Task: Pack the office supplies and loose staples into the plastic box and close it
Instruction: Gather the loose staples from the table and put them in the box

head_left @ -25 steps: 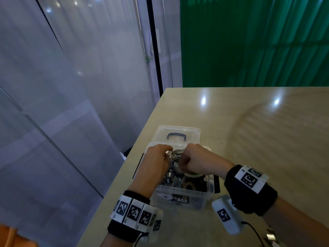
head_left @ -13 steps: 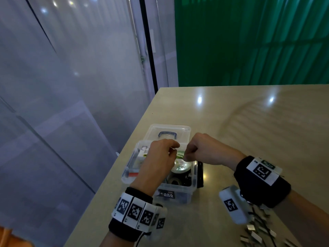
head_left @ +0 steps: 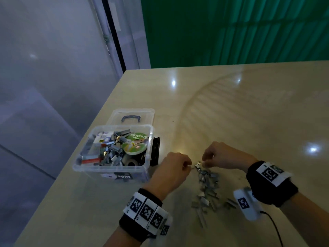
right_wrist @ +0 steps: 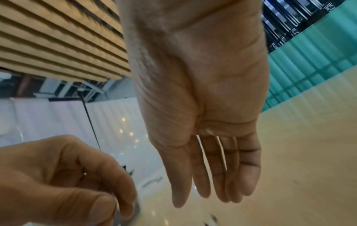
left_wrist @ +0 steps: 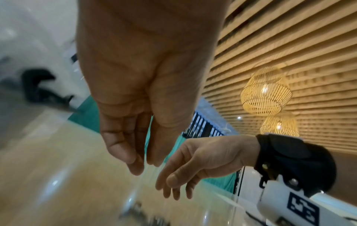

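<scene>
A clear plastic box (head_left: pixel 110 169) stands open near the table's left edge. It holds a green masking tape roll (head_left: pixel 137 143), small cartons and several grey staple strips (head_left: pixel 112 155). Its clear lid (head_left: pixel 142 113) with a blue handle lies flat behind it. To the right of the box, a pile of loose staple strips (head_left: pixel 208 184) lies on the table. Both hands hover over the far end of that pile. My left hand (head_left: pixel 187 166) has its fingers hanging down (left_wrist: pixel 135 162), loosely bent, and I see nothing in them. My right hand (head_left: pixel 204 162) has straight, empty fingers (right_wrist: pixel 218 191).
The beige table (head_left: pixel 249 113) stretches away to the right and back. Its left edge runs close beside the box, with a glass wall beyond. A black latch (head_left: pixel 154 150) sticks out on the box's right side. A black cable (head_left: pixel 274 229) trails from my right wrist.
Both hands have left the space above the box and moved right to the staple pile on the table. The staples they held over the box are no longer in them.
</scene>
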A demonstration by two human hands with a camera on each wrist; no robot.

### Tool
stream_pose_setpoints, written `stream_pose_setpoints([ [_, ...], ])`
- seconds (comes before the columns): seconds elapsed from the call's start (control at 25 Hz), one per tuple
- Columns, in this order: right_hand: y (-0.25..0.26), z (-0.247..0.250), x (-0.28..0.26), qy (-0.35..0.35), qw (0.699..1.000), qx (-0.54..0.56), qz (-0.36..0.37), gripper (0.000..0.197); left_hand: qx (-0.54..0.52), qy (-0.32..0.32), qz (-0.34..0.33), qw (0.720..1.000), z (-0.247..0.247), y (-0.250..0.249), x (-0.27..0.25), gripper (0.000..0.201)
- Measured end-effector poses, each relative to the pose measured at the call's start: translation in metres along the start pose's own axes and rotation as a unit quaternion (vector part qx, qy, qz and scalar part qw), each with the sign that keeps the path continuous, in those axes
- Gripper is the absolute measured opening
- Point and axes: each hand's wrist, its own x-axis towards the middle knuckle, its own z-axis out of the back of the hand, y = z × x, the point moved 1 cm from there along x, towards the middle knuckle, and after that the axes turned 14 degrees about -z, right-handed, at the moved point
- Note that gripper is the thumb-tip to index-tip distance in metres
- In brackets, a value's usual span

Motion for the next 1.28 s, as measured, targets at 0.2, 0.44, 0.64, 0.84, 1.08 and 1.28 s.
stream_pose_setpoints([
  [0.2,-0.03,-0.04,0.016,-0.039,0.999,-0.018,0.011,0.042,0.022,0.051,0.075,0.996,-0.058,0.018,0.009,0.032],
  [0.44,-0.034,-0.04,0.007,-0.002,0.998,-0.016,0.065,0.033,0.025,0.074,0.104,0.992,-0.072,0.008,0.029,0.043],
  [0.64,-0.057,-0.038,-0.014,0.01,0.998,-0.037,0.045,0.04,-0.048,0.033,0.111,0.992,-0.079,0.002,0.026,0.022],
  [0.84,-0.043,-0.052,-0.019,-0.033,0.999,-0.005,0.041,0.026,-0.044,0.036,0.103,0.993,-0.075,-0.001,0.026,0.021],
  [1.08,-0.039,-0.055,-0.02,-0.047,0.997,0.034,0.042,0.013,-0.02,-0.003,0.069,0.997,-0.073,-0.003,0.021,0.021],
  [1.28,-0.033,-0.062,-0.021,-0.023,0.998,0.056,0.018,0.055,-0.046,0.0,0.086,0.995,-0.075,0.001,0.013,0.029],
])
